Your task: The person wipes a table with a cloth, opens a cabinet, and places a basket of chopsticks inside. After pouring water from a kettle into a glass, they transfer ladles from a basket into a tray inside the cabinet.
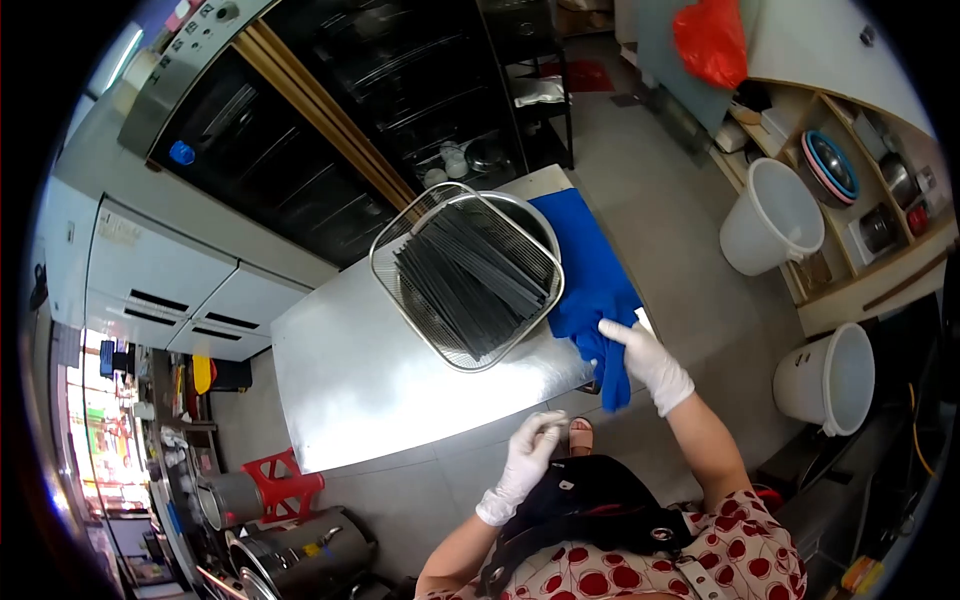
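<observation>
We had white gloves on, and our right hand (652,370) was gripping a bunched-up blue cloth (590,318) out at the near right corner of the metal table (360,380), with the thumb sticking out along the top of it. Part of the cloth drooped off that corner, and more blue material lay flat along the right edge going back; honestly we couldn't tell if it was all one piece. Our left hand (525,462) was just off the near edge, over the floor, fingers curled in, and we couldn't tell whether anything was pinched in there. The wire basket (460,357) sat toward the far right corner, right beside the blue stuff, loaded with a messy pile of long, thin black strips (475,270) mostly running on a slant. A round metal bowl (535,215) peeked out from behind the basket's right side, close to the far edge. Past that far edge we had a big dark-fronted cabinet (260,160). Well off the right edge stood two white buckets, a farther one (755,235) by the wooden shelves and a nearer one (808,385), plus a red bag (710,45) hanging farther back. Below the near left corner there was a red stool (285,490) on the floor, next to some metal pots (310,545).
</observation>
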Motion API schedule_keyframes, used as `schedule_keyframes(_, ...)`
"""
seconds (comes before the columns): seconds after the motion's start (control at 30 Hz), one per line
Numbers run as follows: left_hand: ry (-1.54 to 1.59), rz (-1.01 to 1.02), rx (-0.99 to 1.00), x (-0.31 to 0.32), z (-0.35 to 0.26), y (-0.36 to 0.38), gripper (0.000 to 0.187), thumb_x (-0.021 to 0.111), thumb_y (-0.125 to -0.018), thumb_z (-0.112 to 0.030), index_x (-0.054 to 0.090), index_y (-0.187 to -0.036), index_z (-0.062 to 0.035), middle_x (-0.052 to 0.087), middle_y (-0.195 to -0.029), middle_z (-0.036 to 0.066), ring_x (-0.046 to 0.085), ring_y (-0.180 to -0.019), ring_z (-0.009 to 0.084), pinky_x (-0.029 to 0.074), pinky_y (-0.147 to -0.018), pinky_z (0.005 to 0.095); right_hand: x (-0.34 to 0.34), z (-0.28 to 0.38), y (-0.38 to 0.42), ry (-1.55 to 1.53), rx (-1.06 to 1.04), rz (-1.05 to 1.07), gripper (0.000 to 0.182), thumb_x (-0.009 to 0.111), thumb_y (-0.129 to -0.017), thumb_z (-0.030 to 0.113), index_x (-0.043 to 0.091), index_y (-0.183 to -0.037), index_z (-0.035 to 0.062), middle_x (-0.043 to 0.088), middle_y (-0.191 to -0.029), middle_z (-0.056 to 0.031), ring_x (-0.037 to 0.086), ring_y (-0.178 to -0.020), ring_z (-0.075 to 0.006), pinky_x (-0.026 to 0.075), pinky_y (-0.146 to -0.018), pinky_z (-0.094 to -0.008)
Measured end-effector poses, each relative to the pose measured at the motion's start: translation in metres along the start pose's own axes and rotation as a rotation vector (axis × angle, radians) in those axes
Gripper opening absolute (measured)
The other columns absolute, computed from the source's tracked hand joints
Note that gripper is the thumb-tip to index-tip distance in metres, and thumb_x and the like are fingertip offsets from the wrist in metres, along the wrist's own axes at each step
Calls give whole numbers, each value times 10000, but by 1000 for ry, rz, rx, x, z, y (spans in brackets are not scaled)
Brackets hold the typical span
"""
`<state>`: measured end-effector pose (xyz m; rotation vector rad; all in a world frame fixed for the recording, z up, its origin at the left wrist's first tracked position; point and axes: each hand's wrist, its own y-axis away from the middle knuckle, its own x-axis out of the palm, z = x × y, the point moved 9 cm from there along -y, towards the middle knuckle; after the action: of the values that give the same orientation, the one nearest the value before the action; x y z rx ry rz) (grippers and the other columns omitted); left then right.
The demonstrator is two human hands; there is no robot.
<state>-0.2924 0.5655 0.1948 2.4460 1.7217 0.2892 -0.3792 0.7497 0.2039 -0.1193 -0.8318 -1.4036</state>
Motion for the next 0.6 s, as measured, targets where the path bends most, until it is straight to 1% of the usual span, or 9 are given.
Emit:
schedule_keyframes(0.07, 131, -203, -107, -33, 24, 15, 191, 515, -940, -49, 600, -1101, 9, 642, -1018, 74, 597, -951, 148, 456, -897, 283, -43, 22, -30, 884, -246, -313, 429, 647, -840, 275, 558, -1150, -9, 630, -853, -84, 620, -726, -239, 509, -664, -336)
schedule_keyframes(0.1, 80, -278, -48, -50, 27, 21, 187, 517, -945, -68, 604, -1090, 12, 648, -974, 78, 597, -934, 148, 462, -893, 290, -60, 28, -35, 1524, -305, -563, 526, 668, -813, 310, 520, -1191, -24, 625, -989, -163, 617, -848, -333, 503, -762, -405)
schedule_keyframes(0.13, 75, -313, -43, -65, 34, 32, 187, 517, -945, -68, 604, -1090, 12, 648, -974, 78, 597, -934, 148, 462, -893, 290, -67, 27, -36, 1648, -386, -723, 579, 656, -809, 303, 474, -1252, -22, 527, -1205, -238, 533, -1073, -384, 435, -911, -455)
schedule_keyframes(0.2, 86, -441, -106, -96, 51, 56, 190, 509, -953, -82, 605, -1082, 18, 647, -963, 84, 598, -913, 150, 468, -880, 288, -70, 11, -36, 1487, -548, -757, 642, 640, -819, 300, 412, -1322, -27, 397, -1357, -244, 384, -1259, -382, 332, -1026, -471)
schedule_keyframes(0.27, 124, -531, -113, -121, 57, 79, 194, 507, -956, -92, 605, -1078, 21, 647, -954, 90, 599, -892, 150, 475, -861, 287, -48, -17, -46, 1619, -743, -642, 672, 608, -843, 301, 356, -1369, -32, 366, -1394, -237, 310, -1314, -396, 263, -1071, -488)
schedule_keyframes(0.3, 114, -560, -133, -134, 64, 90, 199, 501, -959, -96, 605, -1080, 23, 647, -957, 91, 600, -895, 151, 475, -857, 286, -43, -46, -62, 1756, -640, -469, 696, 591, -850, 319, 328, -1389, -34, 342, -1426, -227, 277, -1346, -389, 223, -1098, -492)
schedule_keyframes(0.4, 80, -612, -132, -163, 62, 120, 210, 491, -962, -102, 604, -1083, 29, 648, -964, 96, 602, -900, 154, 474, -854, 285, -33, -75, -68, 1835, -605, -417, 695, 572, -854, 332, 327, -1396, -27, 324, -1441, -230, 240, -1371, -383, 154, -1120, -521)
schedule_keyframes(0.47, 57, -644, -108, -190, 58, 145, 216, 487, -963, -104, 603, -1084, 33, 649, -967, 99, 603, -902, 156, 473, -853, 286, -37, -77, -70, 1800, -623, -433, 657, 560, -862, 313, 351, -1377, -36, 342, -1428, -231, 259, -1358, -388, 170, -1105, -536)
schedule_keyframes(0.6, 6, -762, -61, -250, 60, 213, 227, 474, -959, -92, 596, -1092, 45, 650, -974, 108, 603, -917, 159, 462, -856, 282, -7, -72, -27, 1472, -794, -692, 371, 523, -896, 134, 505, -1207, -68, 517, -1218, -244, 461, -1160, -388, 338, -1014, -441)
